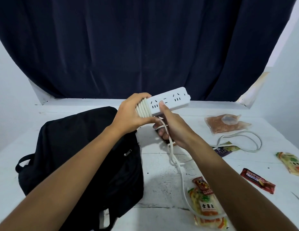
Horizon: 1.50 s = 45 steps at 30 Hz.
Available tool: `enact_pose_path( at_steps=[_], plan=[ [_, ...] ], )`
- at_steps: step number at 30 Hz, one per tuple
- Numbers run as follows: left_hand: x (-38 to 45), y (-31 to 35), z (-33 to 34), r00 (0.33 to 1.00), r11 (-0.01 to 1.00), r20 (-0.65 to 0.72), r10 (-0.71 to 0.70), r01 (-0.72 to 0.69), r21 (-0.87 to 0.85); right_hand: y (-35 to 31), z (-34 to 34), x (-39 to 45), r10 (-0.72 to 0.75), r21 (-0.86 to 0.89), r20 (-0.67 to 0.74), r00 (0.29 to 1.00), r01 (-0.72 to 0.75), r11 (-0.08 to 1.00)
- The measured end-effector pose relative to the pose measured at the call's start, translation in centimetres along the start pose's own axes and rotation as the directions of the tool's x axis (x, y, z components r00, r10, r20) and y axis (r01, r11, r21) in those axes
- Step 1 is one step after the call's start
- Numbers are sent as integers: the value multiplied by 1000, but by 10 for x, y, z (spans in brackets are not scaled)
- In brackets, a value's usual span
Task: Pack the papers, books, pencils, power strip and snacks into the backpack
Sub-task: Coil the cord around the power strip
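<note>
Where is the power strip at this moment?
In the head view, the power strip is held above the table's far middle, between the left hand and right hand, right of the backpack.

power strip (168,100) is being held above the worktop (162,184) by the left hand (133,114), gripped over the wound coils | cord (178,167) is being pinched by the right hand (173,129), trailing over snack packets (206,204) | black backpack (82,160) is lying at left

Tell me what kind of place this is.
Probably a makeshift recording setup in a plain room, not a lived-in space: a dark curtain hangs behind a white-covered table, with bare white walls either side.
</note>
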<state>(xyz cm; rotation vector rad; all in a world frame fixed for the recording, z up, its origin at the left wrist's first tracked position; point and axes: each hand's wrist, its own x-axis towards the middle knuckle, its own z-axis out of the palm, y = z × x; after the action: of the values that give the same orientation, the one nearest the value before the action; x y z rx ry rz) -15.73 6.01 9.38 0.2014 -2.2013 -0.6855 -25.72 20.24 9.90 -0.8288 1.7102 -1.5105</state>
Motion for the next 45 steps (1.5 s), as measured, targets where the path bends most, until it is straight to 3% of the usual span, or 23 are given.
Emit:
enact_pose_path(
  at_steps=[3,5,8,11,14,16,20,24,26,28,30,32,35,40,45],
  plan=[
    [3,-9,-8,992,986,-46,-120,114,-125,3,-8,-6,70,-107,98,993,-59,992],
    [5,-18,-13,977,967,-46,-208,199,-157,10,-11,-9,55,-292,133,990,-14,956],
    [6,-28,-15,962,953,30,-270,272,-132,13,-8,-13,-72,-603,164,984,158,782],
    [6,-31,-17,948,960,150,-281,278,35,0,-4,-16,-247,-730,184,952,300,614],
    [6,-28,-21,871,950,379,-311,276,145,-19,-9,-10,-412,-697,174,894,408,590],
    [5,-26,-21,828,959,485,-282,264,106,-30,-16,-1,-467,-684,190,864,457,568],
    [3,-18,-22,806,952,529,-267,305,15,-42,-39,20,-427,-581,195,883,455,675],
    [-5,-13,-22,781,890,574,-246,416,-184,-44,-57,32,-302,-481,199,932,362,798],
    [-9,-12,-20,795,831,564,-224,458,-315,-41,-61,35,-197,-361,222,955,268,893],
    [-10,-11,-17,815,757,542,-203,482,-442,-32,-63,38,-113,-106,268,957,146,984],
    [-9,-9,-16,830,688,524,-190,493,-532,-19,-59,41,-112,155,268,957,71,985],
    [-9,-7,-15,842,650,503,-196,496,-577,-8,-52,42,-172,246,210,962,119,962],
    [-9,-9,-11,862,609,446,-242,493,-622,9,-41,34,-273,150,144,951,252,956],
    [-11,-11,-3,867,613,348,-356,498,-614,12,-29,11,-217,-27,341,915,240,970],
    [-9,3,-2,897,756,324,-300,431,-493,12,-20,5,-204,-137,172,964,228,964]
  ],
)
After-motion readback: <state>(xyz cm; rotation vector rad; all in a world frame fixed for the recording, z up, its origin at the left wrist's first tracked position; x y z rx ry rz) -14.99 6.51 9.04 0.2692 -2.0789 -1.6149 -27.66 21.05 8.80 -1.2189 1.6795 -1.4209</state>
